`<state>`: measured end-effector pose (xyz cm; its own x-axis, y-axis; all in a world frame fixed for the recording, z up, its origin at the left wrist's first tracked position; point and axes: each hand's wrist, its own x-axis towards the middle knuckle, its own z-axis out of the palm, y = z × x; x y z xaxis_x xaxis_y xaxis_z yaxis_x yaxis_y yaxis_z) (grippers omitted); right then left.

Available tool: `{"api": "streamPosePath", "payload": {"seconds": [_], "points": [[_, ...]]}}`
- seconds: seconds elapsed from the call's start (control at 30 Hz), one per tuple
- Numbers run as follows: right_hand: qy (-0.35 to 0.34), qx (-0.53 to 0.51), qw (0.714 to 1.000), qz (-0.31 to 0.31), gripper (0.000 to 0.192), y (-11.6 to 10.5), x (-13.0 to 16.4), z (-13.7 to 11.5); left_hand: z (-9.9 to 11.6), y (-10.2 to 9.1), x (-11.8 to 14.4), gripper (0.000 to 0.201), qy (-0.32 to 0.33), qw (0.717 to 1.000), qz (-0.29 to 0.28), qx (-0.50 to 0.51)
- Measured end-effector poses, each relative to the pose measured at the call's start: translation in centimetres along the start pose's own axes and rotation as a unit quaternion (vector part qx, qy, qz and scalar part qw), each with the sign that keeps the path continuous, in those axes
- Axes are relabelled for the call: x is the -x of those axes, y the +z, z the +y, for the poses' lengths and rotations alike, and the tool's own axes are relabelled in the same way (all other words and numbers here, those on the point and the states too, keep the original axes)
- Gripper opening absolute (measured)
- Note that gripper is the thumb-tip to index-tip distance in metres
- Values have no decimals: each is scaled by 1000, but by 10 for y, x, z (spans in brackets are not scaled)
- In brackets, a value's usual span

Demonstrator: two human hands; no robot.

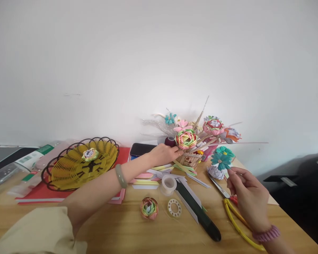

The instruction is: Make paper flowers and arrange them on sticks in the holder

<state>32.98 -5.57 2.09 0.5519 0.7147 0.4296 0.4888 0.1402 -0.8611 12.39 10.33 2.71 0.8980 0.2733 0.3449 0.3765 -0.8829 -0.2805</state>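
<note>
The left hand (163, 154) reaches across the light wooden table (127, 229) to the small woven basket of folded paper flowers (192, 159) at the far edge, its fingers closed about the base of a round multicoloured folded paper rose (186, 139) that stands among the stems; whether they truly pinch it or only steady it cannot be told from here. The right hand (247, 195) hovers nearer the table's right edge, thumb and forefinger pinched together on what looks like the thin stem of a teal paper daisy with a yellow centre (221, 159), which is upright just beside the basket. By the look of it, the step in hand is arranging the bouquet: one flower is being settled while another is brought to its place. The next move seems to call for a light, steady grip, since the paper petals would crush easily and the crowded stems could be knocked askew. Below the right hand lie yellow-handled scissors (235, 218); near the middle sit a clear tape roll (169, 184), a flat white plastic ring (174, 207), a second loose folded rose in pink and green (149, 208) and a long dark green strip (198, 211). At the left a yellow woven dish in a dark wire frame (69, 173) holds a small pale paper flower (90, 154).
</note>
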Motion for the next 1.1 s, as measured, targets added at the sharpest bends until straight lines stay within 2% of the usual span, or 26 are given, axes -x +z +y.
{"api": "streamPosePath", "payload": {"seconds": [0.13,0.27,0.5,0.6,0.73,0.9,1.1], "points": [[22,15,999,-47,30,-18,6,13,2,7,-14,37,-25,999,-8,21],[20,33,995,-89,29,-18,10,19,9,9,-30,29,-51,997,-17,57],[6,39,985,-168,33,15,1,24,16,12,-42,24,-126,981,-12,147],[-11,45,978,-201,36,34,-7,26,11,18,-34,27,-169,967,-11,188],[-43,66,969,-233,36,57,-16,34,7,26,-15,25,-210,950,-45,228],[-51,119,962,-241,23,75,-25,48,10,33,-9,20,-229,938,-77,247],[-24,191,957,-217,24,85,-29,56,6,39,-17,29,-254,922,-96,276]]}}
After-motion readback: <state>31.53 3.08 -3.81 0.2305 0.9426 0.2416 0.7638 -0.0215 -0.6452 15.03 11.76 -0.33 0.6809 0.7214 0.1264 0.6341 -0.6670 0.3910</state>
